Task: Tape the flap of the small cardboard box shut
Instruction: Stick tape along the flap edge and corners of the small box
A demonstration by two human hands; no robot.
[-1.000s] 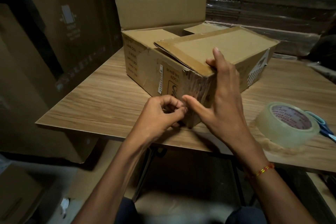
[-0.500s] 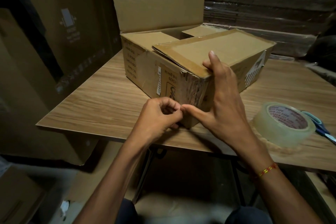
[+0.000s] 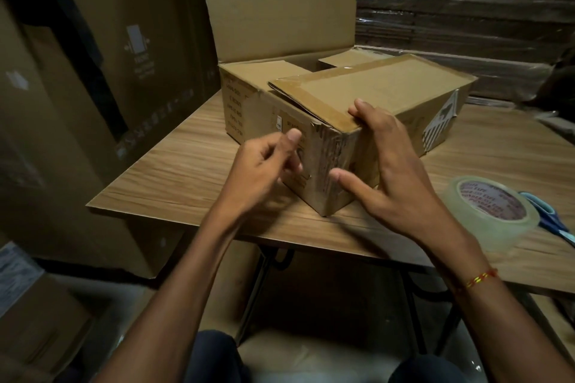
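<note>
Nearest, the left hand (image 3: 264,165) has lifted off the low corner it was pinching a second ago; its grip is now loose, holding nothing. The right hand (image 3: 389,171) has spread wide, fingertips on the top edge of the flap (image 3: 367,90), thumb on the side of the small cardboard box (image 3: 336,146), which sits on the desk (image 3: 174,177). That suggests the corner strip is pressed down and the next piece is due. At the right, the clear tape roll (image 3: 491,211) lies beside blue scissors (image 3: 547,221); its red core print and the box's side printing are too blurred to read
</note>
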